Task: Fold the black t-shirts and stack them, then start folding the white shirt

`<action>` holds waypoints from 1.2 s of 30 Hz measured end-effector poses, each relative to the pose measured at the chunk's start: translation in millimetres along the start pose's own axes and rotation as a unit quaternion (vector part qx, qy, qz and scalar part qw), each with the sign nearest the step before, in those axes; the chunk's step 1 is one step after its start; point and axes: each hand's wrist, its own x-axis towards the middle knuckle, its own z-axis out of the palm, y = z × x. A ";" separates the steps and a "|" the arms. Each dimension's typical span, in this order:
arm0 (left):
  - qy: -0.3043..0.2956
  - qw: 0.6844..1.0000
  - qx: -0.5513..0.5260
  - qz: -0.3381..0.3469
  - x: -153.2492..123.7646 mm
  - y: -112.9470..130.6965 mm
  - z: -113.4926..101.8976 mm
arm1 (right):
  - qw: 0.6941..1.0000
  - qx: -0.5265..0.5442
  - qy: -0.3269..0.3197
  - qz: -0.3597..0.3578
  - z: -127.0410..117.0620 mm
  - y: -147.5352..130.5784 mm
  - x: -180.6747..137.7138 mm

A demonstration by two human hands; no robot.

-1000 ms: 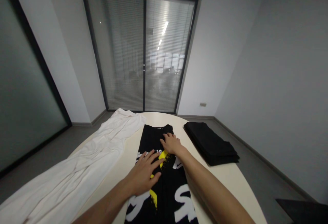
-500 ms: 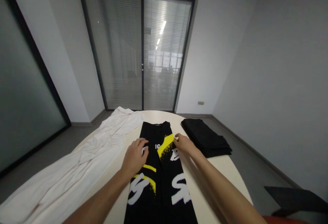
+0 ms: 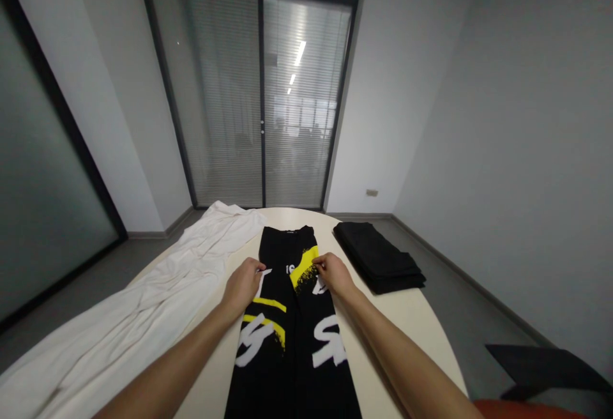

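The black garment (image 3: pixel 304 329) lies on the table (image 3: pixel 378 336) right between the two hands, its long side running away from the person. Neither hand is nearer: the left hand (image 3: pixel 243 283) is at its left edge, the right hand (image 3: pixel 335 272) at its right edge, almost level. Both hands are mostly closed, with thumb and fingers pinching the cloth (the left tips look small and dim, so how tight they hold is hard to tell). White cloth (image 3: pixel 191 278) lies to the left, folded black cloth (image 3: pixel 376 254) to the right.
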 end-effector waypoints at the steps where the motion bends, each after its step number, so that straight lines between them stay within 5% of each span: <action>1: 0.001 1.000 0.002 0.007 7.1 -0.4 2.7 | 1.000 -0.015 0.005 0.002 -0.1 0.6 4.4; 9: -0.031 0.998 0.022 0.041 55.3 1.4 18.3 | 0.997 -0.063 0.018 0.030 -5.2 6.6 41.4; 16: -0.036 0.996 0.013 0.077 17.8 19.5 7.5 | 0.994 -0.097 0.004 -0.052 -18.8 -28.1 8.7; 21: -0.123 0.972 -0.050 0.193 -22.6 36.3 -13.8 | 0.976 -0.013 -0.139 -0.166 -39.2 -65.5 -45.1; 25: -0.148 0.957 -0.071 0.239 -41.3 34.1 -20.0 | 0.906 0.069 -0.320 -0.268 -40.4 -77.7 -80.7; 31: -0.132 0.951 -0.080 0.266 -43.7 24.0 -16.4 | 0.886 0.108 -0.306 -0.331 -33.1 -76.5 -104.6; 36: -0.131 0.945 -0.089 0.285 -40.7 18.4 -13.9 | 0.848 0.137 -0.376 -0.348 -34.0 -73.9 -109.0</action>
